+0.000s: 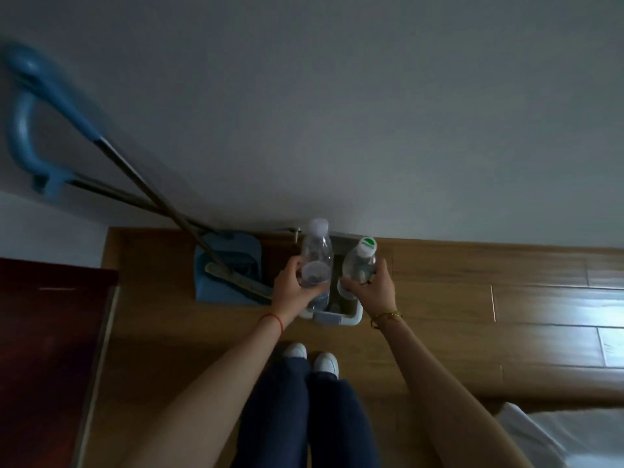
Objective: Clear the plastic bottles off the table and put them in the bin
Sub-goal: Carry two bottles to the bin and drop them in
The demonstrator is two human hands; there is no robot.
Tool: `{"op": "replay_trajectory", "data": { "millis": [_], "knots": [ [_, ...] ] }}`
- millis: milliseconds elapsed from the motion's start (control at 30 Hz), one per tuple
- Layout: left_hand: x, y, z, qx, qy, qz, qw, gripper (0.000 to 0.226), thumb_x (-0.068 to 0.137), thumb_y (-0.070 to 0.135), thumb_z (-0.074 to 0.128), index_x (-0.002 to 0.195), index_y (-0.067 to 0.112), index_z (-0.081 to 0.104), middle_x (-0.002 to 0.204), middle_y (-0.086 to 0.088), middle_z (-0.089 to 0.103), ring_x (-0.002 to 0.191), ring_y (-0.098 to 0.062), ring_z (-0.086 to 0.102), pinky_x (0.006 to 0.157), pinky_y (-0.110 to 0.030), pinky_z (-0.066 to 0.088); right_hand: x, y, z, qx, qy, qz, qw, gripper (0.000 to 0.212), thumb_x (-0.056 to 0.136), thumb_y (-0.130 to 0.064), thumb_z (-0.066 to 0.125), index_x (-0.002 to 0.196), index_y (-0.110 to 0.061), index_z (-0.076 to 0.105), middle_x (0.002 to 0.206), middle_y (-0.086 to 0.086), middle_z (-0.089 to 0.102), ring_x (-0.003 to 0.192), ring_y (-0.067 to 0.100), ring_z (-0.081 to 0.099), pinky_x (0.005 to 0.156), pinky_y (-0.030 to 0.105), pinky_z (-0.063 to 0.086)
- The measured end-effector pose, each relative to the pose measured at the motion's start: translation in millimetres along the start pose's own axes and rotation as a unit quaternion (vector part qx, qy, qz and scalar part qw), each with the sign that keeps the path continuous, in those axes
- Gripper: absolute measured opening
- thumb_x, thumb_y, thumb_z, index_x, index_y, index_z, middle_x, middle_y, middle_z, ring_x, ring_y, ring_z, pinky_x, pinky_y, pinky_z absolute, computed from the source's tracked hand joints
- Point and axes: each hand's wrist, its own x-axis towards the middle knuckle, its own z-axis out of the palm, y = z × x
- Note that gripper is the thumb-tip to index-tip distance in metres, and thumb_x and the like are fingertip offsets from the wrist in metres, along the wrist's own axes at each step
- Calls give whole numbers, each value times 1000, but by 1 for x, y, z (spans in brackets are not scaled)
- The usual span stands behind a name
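From the head view, both arms stretch forward and down over the bin point(351, 319). The left hand point(293, 289) curls around two clear bottles point(315, 256); the right hand point(375, 289) grips a green-capped bottle point(360, 265). All are above the bin's opening.

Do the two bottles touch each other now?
Apart. The head view shows a dark gap between the left bottle and the green-capped bottle, both above the bin.
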Motion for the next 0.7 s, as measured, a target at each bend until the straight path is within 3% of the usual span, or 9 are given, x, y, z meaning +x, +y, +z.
{"op": "replay_trajectory", "data": {
  "millis": [100,200,267,467,633,700],
  "knots": [
    [34,-36,21,16,6,28,999,55,72,21,82,118,19,52,113,10,58,108,-7,55,73,-6,39,26,39,30,7,-14,-14,1000,65,69,-27,81,122,-12,47,120,6,61,108,21,59,86,31,50],
    [64,-69,37,33,14,52,998,56,73,19,81,121,18,53,119,6,60,112,-6,52,87,-16,41,46,71,57,25,-20,-22,999,68,71,-25,80,127,-15,43,121,5,61,106,14,57,86,27,47],
    [81,-87,44,37,11,59,998,57,73,19,81,122,19,52,118,7,59,111,-4,51,87,-14,40,58,87,71,30,-22,-25,999,68,72,-22,79,129,-15,42,122,5,61,106,11,55,87,26,45],
    [102,-114,54,61,-9,91,994,67,74,21,80,131,21,47,127,6,58,114,-1,49,80,-2,36,76,113,90,11,-23,-10,1000,84,71,-27,79,140,-15,34,132,8,58,121,23,55,101,40,47],
    [82,-106,43,64,0,104,993,75,72,23,80,138,26,43,133,5,58,127,-10,52,102,-28,46,53,96,75,-10,-24,-12,1000,92,70,-30,79,145,-15,28,135,9,55,123,25,54,101,42,46],
    [68,-95,34,59,-10,90,994,78,74,20,79,142,28,40,136,4,56,129,-10,49,106,-34,44,38,87,64,-16,-25,-11,999,90,72,-29,79,144,-13,28,135,10,54,122,25,54,97,34,46]
  ]
}}
